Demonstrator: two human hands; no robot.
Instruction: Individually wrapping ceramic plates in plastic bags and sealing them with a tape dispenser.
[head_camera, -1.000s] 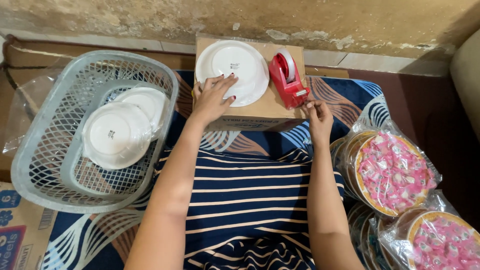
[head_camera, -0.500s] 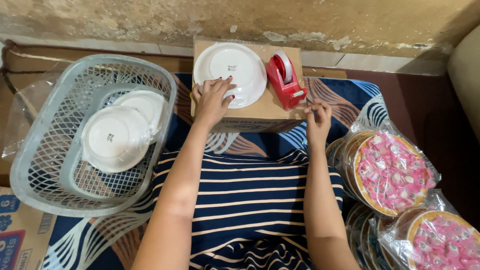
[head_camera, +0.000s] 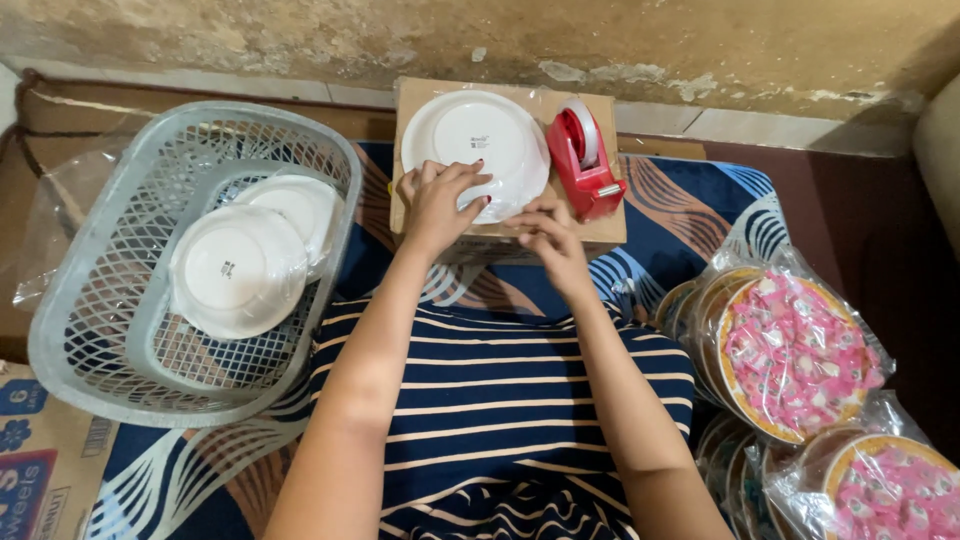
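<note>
White plate (head_camera: 478, 140), face down and wrapped in clear film, lying on the top of a cardboard box (head_camera: 420, 222) toward its left side; the box stands against the wall. Left hand (head_camera: 440, 200) rests flat on the plate's near-left rim, fingers spread, gripping nothing. Right hand (head_camera: 545, 232) at the plate's near-right rim by the box's front edge, fingers curled and pinched close at the film; whether anything is held between them cannot be told. Red tape dispenser (head_camera: 583, 165) upright on the box's right side, just beside the plate. Grey mesh basket (head_camera: 100, 260) to the left of the box, holding two more wrapped white plates (head_camera: 238, 270), upside down and overlapping. Clear plastic bag (head_camera: 55, 215) at the basket's far-left edge. Stacks of wrapped pink-patterned plates (head_camera: 795, 355) to the right, near the right forearm. Blue patterned cloth (head_camera: 690, 200) under box and stacks. Printed carton (head_camera: 40, 470) at the near-left corner.
</note>
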